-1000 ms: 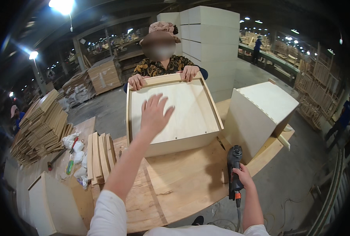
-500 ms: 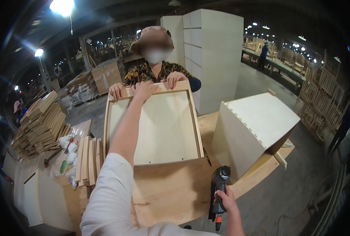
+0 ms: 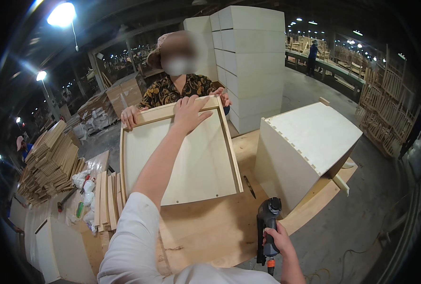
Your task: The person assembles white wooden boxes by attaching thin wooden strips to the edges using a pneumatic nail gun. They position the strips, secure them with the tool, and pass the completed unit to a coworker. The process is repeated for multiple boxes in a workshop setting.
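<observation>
A shallow wooden drawer box point(image 3: 191, 165) with a pale panel stands tilted on the workbench, its raised far rail away from me. My left hand point(image 3: 188, 114) lies on that far rail with fingers spread and thumb apart. My right hand point(image 3: 280, 239) is closed around the grip of a black pneumatic nail gun point(image 3: 269, 214), held low over the bench's near right edge with an orange hose fitting below. Across the bench, a person in a patterned shirt holds the rail's left end with one hand point(image 3: 132, 116). The person's other hand point(image 3: 223, 96) is by the right corner.
A pale wooden cabinet box point(image 3: 293, 151) sits on the right of the workbench point(image 3: 210, 236). A dark pen-like tool point(image 3: 249, 186) lies between box and drawer. Wood strips point(image 3: 107, 201) are at left, beside stacked boards point(image 3: 49, 163). Tall white cabinets point(image 3: 258, 66) stand behind.
The drawer box has turned slightly, its right far corner higher. My left hand has slid right along the rail, its fingers spreading. The person's hand on the right has moved out to the corner.
</observation>
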Tool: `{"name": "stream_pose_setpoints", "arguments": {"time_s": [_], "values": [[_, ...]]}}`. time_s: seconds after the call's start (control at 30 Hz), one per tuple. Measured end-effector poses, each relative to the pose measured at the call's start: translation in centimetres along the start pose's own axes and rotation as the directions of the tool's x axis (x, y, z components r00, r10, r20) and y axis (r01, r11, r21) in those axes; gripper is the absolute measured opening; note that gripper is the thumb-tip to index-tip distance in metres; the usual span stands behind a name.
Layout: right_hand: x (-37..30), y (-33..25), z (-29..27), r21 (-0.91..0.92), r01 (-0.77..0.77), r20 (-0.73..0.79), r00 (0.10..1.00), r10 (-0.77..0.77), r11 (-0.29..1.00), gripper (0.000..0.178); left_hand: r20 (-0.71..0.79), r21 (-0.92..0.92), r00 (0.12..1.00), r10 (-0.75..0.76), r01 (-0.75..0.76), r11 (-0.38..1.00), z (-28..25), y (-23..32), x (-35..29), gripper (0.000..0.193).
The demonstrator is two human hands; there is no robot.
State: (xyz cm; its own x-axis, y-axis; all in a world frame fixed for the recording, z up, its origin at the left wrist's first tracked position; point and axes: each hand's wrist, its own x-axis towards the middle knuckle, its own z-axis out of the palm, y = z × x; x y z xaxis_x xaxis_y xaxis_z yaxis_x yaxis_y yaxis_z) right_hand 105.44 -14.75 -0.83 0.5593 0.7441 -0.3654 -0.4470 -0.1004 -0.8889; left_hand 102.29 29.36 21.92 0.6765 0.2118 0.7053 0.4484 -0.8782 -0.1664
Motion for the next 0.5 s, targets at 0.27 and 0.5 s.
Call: {"name": "stream_pose_setpoints", "arguments": {"time_s": [0.27, 0.5], "values": [[-0.3, 0.5, 0.2, -0.019, 0.028, 0.020, 0.999, -0.027, 0.999, 0.037, 0.012, 0.009, 0.999, 0.048, -0.048, 0.999, -0.9, 0.1, -0.8, 0.048], [-0.3, -0.7, 0.5, -0.072, 0.050, 0.014, 0.999, -0.049, 0.996, 0.032, 0.279, -0.054, 0.908, -0.313, 0.340, 0.939, -3.1, 2.1, 3.3, 0.063]]}}
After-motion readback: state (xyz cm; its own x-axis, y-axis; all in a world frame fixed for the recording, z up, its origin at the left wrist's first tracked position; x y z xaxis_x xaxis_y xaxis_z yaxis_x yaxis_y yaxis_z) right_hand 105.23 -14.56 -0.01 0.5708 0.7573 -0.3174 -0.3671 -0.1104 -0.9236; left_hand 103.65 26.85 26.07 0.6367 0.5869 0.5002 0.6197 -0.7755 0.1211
